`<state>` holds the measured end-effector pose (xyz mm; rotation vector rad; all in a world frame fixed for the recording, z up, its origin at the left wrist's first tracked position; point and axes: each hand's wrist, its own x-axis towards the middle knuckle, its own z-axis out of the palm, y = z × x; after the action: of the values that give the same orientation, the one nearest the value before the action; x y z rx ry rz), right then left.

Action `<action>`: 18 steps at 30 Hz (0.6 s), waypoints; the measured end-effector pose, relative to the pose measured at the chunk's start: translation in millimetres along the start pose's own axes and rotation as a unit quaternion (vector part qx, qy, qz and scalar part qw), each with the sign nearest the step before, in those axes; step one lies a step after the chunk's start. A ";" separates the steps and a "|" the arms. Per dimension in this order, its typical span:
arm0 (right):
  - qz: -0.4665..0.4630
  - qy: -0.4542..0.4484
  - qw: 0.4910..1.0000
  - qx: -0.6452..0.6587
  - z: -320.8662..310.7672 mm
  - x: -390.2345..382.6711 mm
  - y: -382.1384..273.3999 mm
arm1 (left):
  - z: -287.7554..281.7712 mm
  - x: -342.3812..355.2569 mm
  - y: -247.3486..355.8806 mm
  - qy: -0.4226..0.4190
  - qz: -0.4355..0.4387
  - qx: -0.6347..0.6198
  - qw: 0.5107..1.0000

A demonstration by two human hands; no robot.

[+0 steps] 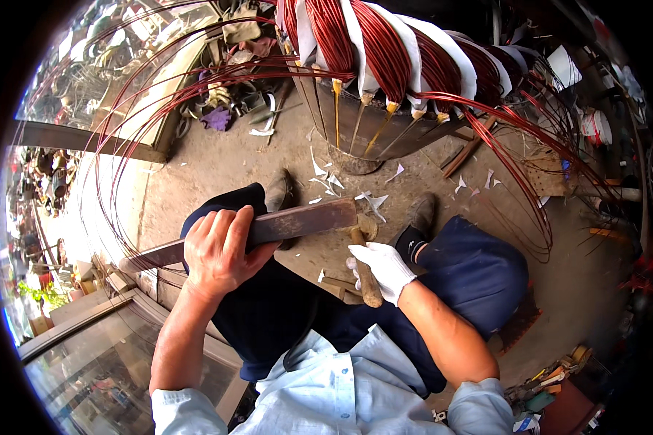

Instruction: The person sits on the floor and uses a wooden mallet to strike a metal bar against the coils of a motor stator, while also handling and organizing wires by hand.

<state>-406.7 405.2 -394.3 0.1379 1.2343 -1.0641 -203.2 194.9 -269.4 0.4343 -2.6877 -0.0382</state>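
Note:
My bare left hand (pixel 221 250) is closed over a long, flat dark bar (pixel 308 220), which lies slantwise above my left thigh. In a white glove, my right hand (pixel 386 268) grips the wooden handle of a hammer (pixel 371 290). The hammer's upper end is by the bar's right end; its head is partly hidden, and I cannot tell whether the two touch. Beyond my feet stands a motor stator (pixel 384 141) wound with thick bundles of red-brown copper wire (pixel 386 58). White insulating sheets (pixel 412 54) separate the bundles, and thin strips stick out of the slots below.
Loose copper wires (pixel 152 101) arc out at the left, and more wire ends (pixel 508 156) hang at the right. White paper scraps (pixel 374 203) litter the floor. A glass-paned frame (pixel 109 355) stands at lower left, a pile of tools (pixel 551 384) at lower right.

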 end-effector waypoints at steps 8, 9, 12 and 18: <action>-0.007 -0.015 1.000 0.004 1.7 -0.1 2.6 | 1.2 4.9 3.0 -0.027 0.000 0.002 1.000; -0.008 -0.016 1.000 0.005 2.0 -1.2 2.4 | 2.2 5.0 3.3 -0.028 0.001 0.001 1.000; -0.014 -0.014 1.000 0.004 2.3 -1.9 1.8 | 3.8 5.7 3.9 -0.030 0.003 -0.002 1.000; -0.021 -0.013 1.000 0.015 0.5 1.4 4.9 | 3.9 7.2 4.2 -0.029 0.010 -0.005 1.000</action>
<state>-403.0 406.8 -397.3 0.1219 1.2022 -1.1173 -212.3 196.5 -269.7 0.4084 -2.7475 -0.0604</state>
